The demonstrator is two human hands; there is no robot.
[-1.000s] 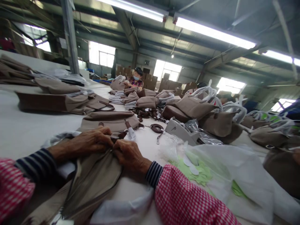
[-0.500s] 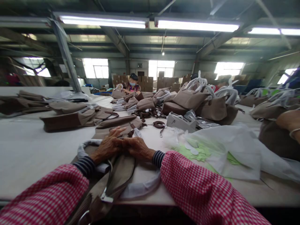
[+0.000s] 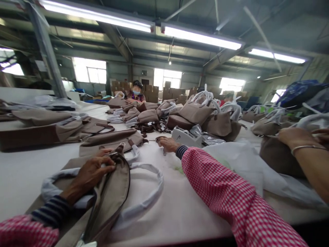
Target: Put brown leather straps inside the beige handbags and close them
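Observation:
A taupe handbag (image 3: 115, 192) lies in front of me with its zipped top open and a white-wrapped handle (image 3: 151, 202) looping out on its right. My left hand (image 3: 95, 171) is closed on the bag's top edge near the far end of the zipper, fingers pinched. Farther out on the table, my right hand (image 3: 167, 144) has its fingers closed over a coiled brown strap (image 3: 159, 139), mostly covered by the hand. Below the fingers shows the strap's metal clasp (image 3: 164, 152).
More taupe bags (image 3: 110, 140) lie beyond and to the left, with a heap of bags (image 3: 195, 111) farther back. A grey box-like object (image 3: 186, 137) stands beside my right hand. Thin white sheeting (image 3: 239, 161) covers the right side. A co-worker's arm (image 3: 305, 151) handles a bag there.
My right hand has left the handbag and reached forward to the coiled strap. My left hand stays on the bag's edge, with the opening now wider. The view has turned somewhat right.

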